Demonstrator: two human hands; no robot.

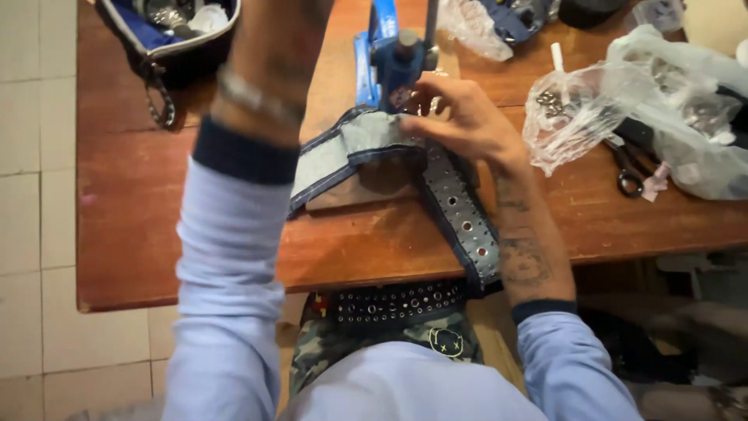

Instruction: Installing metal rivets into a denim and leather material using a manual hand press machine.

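- Centrally, a grey denim strap (460, 206) studded with rows of metal eyelets lies across a wooden table (132, 195) — one end sits under the head of a blue hand press (393, 62), the other hangs over the near table edge toward the person's lap
- Right hand (460, 117) rests on the strap just in front of the press, fingers spread and curled down, fingertips pinching the fabric at the die
- Left hand is out of frame at the top; only the forearm (269, 78) shows, raised beside the press with a metal bracelet at the wrist, so whether that hand is open or closed cannot be told
- A wider fold of the same grey denim with dark blue edging (343, 152) spreads to the left of the press, over a flat board
- More eyeleted dark strap (397, 302) lies across the lap, on camouflage trousers
- To the right, well apart from the press, a clear plastic bag (576, 109) holds small metal rings — just beside it lie scissors (627, 168) with dark handles, partly under more plastic bags
- At the far left corner of the table sits an open blue pouch (171, 31) with a white rim, its contents blurred
- Pale floor tiles (35, 156) show to the left of the table
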